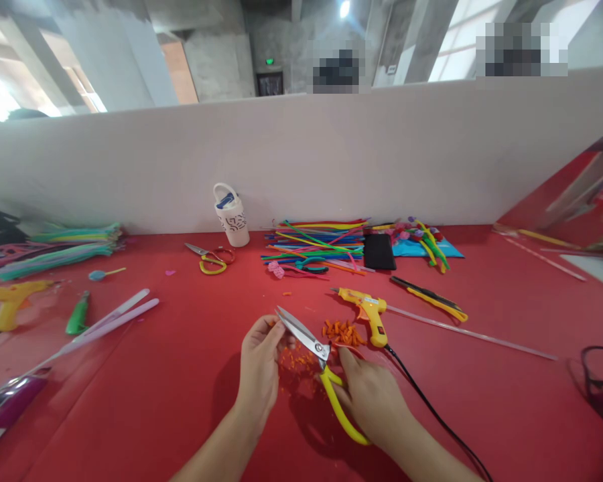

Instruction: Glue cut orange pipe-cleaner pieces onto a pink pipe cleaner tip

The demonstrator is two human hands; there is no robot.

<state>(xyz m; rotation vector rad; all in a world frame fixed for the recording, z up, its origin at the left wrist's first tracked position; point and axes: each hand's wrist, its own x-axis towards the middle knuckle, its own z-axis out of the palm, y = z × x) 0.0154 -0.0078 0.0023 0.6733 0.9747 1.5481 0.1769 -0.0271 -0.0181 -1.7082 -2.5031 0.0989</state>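
My right hand (374, 398) is wrapped round the yellow and red handles of a pair of scissors (301, 335), whose metal blades point up and left. At the blade tips, my left hand (264, 358) pinches with thumb and forefinger; what it holds is too small to make out. Below and between both hands, fine orange bits (299, 361) are scattered on the red table (181, 388). A small heap of short orange pieces (342, 332) lies just beyond the scissors. Beside that heap rests a yellow glue gun (366, 309), its black cord running toward the front right.
Colourful pipe cleaners (316, 241) lie along the white partition (301, 154), beside a black phone-like slab (380, 252) and a white cup (232, 221). Another pair of scissors (208, 260) lies at back left. A utility knife (429, 298) and clear glue stick (472, 333) are on the right.
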